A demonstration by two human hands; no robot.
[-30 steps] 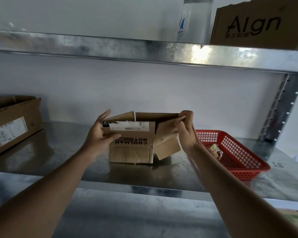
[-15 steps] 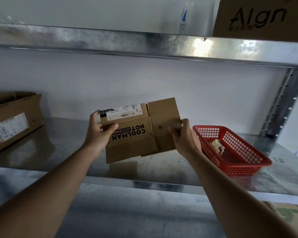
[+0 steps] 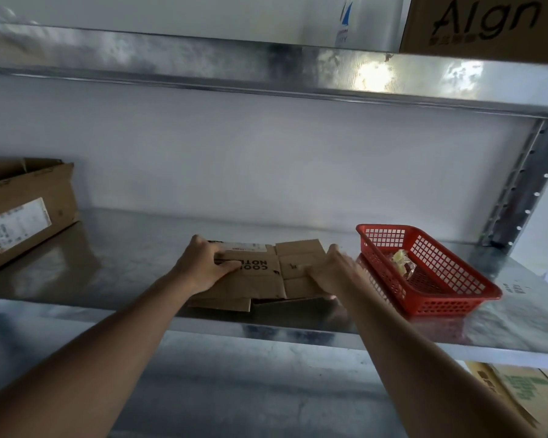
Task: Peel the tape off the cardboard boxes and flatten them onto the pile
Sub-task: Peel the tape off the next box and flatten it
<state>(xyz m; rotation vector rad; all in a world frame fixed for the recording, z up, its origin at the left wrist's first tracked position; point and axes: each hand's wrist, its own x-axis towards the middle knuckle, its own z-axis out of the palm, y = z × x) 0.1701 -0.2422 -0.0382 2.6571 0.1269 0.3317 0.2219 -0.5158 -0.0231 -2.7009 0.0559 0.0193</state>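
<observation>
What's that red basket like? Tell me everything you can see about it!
The red basket looks like plastic, with walls and floor made of a grid of little holes and a solid rim around the top. It is a shallow rectangle, standing upright and open on the metal shelf, to the right of the flattened box. Something small and crinkly, yellowish, lies inside it. The right hand is close beside it; whether they touch cannot be told.

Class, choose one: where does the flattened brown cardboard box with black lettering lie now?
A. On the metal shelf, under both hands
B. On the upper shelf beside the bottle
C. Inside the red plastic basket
A: the flattened brown cardboard box lies on the metal shelf, with the left hand and right hand on it, beside the red plastic basket.
</observation>
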